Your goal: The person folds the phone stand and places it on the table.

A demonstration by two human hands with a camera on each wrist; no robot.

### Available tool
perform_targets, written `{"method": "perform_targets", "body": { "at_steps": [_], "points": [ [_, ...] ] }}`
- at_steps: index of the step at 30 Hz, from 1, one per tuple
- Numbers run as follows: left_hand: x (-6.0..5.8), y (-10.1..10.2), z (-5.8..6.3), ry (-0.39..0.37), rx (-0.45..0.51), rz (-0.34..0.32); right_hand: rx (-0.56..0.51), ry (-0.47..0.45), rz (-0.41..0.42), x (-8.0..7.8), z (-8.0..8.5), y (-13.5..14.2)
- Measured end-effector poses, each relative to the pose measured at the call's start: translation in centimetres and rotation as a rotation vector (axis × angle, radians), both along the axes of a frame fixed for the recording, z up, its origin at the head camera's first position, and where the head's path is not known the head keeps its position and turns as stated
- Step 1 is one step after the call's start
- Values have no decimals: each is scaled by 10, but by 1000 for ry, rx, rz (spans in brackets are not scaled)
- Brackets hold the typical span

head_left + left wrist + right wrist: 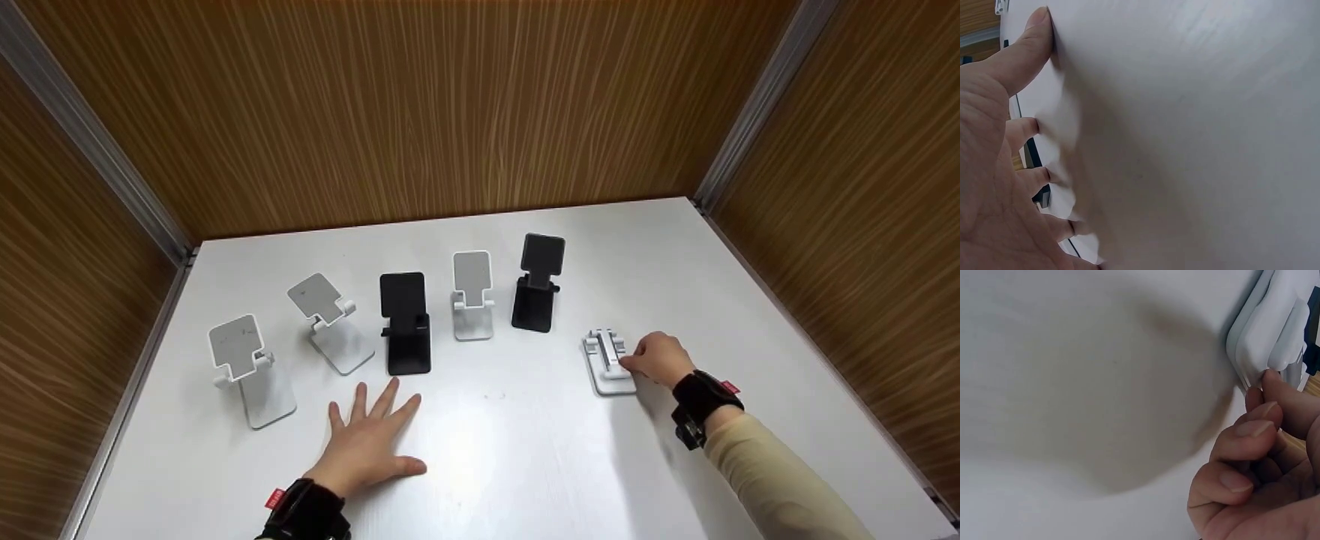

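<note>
- Wood-grain walls (480,112) surround a white worktop (495,442) in the head view; three white phone stands (472,279) and two black phone stands (403,296) stand unfolded. Right of them, the right hand (660,361) pinches the side of a folded white stand (607,364).
- Left wrist: the left hand (982,169) has its fingers spread, tips on the worktop, holding nothing.
- Right wrist: thumb and forefinger meet at the folded white stand's edge.
</note>
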State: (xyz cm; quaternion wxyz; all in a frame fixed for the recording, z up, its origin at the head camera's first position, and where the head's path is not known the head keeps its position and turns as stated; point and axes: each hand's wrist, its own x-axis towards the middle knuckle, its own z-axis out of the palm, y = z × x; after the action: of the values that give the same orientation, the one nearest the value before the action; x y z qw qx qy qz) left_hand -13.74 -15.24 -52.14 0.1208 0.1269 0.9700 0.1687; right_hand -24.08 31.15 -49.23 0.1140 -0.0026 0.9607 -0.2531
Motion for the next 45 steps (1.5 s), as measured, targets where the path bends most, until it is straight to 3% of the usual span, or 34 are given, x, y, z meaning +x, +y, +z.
{"method": "perform_targets", "body": {
  "at_steps": [13, 22, 28, 36, 45],
  "points": [
    [0, -1, 0, -11, 2, -1, -13, -20, -32, -1, 0, 1],
    [-1, 0, 1, -21, 11, -5, -21, 53, -70, -4, 4, -3],
    [-1, 0, 2, -16, -1, -10, -52, 150, -80, -9, 8, -15],
    [0, 0, 2, -4, -8, -14, -96, 246, 46, -17, 15, -39],
    [0, 0, 2, -4, -2, -14, -27, 372, 205, -26, 22, -68]
  ]
}}
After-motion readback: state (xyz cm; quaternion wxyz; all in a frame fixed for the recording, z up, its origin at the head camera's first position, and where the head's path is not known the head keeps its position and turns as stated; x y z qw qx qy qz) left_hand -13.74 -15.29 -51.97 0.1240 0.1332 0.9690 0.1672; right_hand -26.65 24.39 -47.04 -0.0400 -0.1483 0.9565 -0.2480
